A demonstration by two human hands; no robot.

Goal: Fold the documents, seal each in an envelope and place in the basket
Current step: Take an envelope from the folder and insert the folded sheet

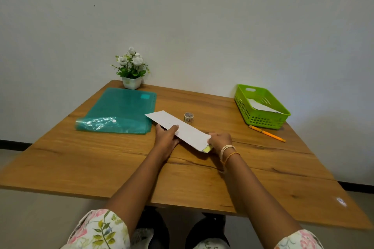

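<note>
Your left hand [166, 137] and right hand [220, 142] grip the long white paper envelope [179, 130], unsealed; one lies in the green plastic basket [263, 121].

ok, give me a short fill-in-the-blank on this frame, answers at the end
1. Both hands hold a white ____.
2. The basket is ____ in colour.
3. The pencil lies in front of the ____.
4. The tape roll stands just beyond the ____.

Answers: envelope; green; basket; envelope
</note>
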